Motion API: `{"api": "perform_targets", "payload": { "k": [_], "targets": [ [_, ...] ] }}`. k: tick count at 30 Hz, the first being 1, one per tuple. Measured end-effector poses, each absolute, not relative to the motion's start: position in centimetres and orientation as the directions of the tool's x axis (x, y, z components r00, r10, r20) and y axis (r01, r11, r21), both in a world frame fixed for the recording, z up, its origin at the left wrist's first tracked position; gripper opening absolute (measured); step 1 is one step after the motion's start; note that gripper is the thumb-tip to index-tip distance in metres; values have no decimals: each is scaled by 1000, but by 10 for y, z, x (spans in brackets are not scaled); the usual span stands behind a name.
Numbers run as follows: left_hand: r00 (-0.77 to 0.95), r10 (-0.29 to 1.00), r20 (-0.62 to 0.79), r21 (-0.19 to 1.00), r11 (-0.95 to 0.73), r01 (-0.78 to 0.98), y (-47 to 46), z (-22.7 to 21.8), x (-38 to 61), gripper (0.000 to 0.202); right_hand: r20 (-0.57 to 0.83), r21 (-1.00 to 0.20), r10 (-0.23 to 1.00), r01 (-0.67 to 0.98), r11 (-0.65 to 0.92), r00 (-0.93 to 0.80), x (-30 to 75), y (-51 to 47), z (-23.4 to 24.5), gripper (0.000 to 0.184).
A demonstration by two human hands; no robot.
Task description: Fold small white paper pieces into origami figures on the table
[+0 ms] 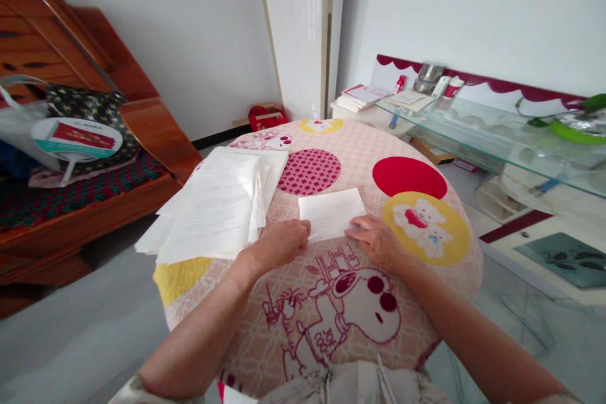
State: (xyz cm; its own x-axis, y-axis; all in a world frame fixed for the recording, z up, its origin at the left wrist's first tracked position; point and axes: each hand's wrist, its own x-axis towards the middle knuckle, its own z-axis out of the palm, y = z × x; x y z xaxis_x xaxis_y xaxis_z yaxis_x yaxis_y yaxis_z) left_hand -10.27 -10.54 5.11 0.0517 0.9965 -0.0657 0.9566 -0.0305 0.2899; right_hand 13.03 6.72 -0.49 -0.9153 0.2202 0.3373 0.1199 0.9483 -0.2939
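A folded sheet of white paper (331, 211) with faint printed lines lies on the round table, between my two hands. My left hand (288, 238) is closed, its curled fingers at the near left edge of that paper. At the paper's right edge, my right hand (376, 240) rests with its fingers stretched out and apart, the tips touching the sheet. To the left of my left hand is a loose, uneven stack of printed paper sheets (213, 208), partly reaching over the table's left edge.
A patterned tablecloth (350, 341) with cartoon figures covers the round table. On the left stands a wooden bench (156, 132) holding a bag and a hand fan (78, 139). A glass shelf (502, 142) with cups and papers runs along the right; an air conditioner (298, 44) stands behind.
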Motion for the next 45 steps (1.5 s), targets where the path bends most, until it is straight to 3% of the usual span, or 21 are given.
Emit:
{"api": "perform_targets", "payload": {
  "k": [3, 5, 7, 9, 12, 16, 19, 22, 25, 28, 33, 38, 45],
  "targets": [
    [3, 990, -142, 224, 29, 974, -104, 55, -102, 14, 382, -361, 242, 98, 928, -892, 132, 72, -13, 36],
    [-38, 993, -113, 163, 56, 985, -98, 58, -102, 8, 434, -446, 301, 89, 891, -849, 133, 76, -16, 35],
    [-64, 997, -45, 147, 70, 987, -88, 58, -99, 17, 482, -551, 419, 106, 828, -770, 134, 82, -14, 34],
    [20, 999, 46, 218, -29, 976, -75, 56, -93, 21, 483, -653, 573, 164, 739, -662, 131, 91, -7, 33],
    [86, 994, 61, 162, -95, 982, -58, 48, -80, 42, 350, -767, 753, 291, 572, -558, 119, 109, 9, 30],
    [124, 992, 6, 103, -124, 987, -51, 39, -74, 27, 204, -861, 857, 331, 387, -474, 92, 132, 21, 26],
    [98, 991, 95, 214, -116, 970, -55, 33, -79, 14, 156, -937, 911, 236, 259, -383, 77, 137, 14, 36],
    [-64, 962, 266, 443, -63, 894, -59, 28, -87, 18, 176, -971, 931, 100, 218, -318, 73, 131, 5, 49],
    [-300, 890, 344, 738, -58, 672, -58, 28, -96, 23, 309, -944, 876, -7, 330, -370, 76, 120, 6, 52],
    [-465, 838, 284, 925, -112, 364, -57, 31, -101, 32, 383, -914, 828, -38, 404, -410, 78, 110, 14, 50],
    [-505, 841, 194, 981, -157, 114, -58, 30, -103, 36, 460, -859, 775, 4, 512, -433, 77, 102, 16, 47],
    [-515, 854, 78, 981, -157, -112, -59, 27, -102, 37, 360, -913, 811, 4, 407, -461, 76, 103, 11, 51],
    [-513, 857, 46, 954, -190, -233, -61, 33, -97, 37, 335, -935, 831, -50, 351, -443, 77, 102, 12, 59]
  ]
}}
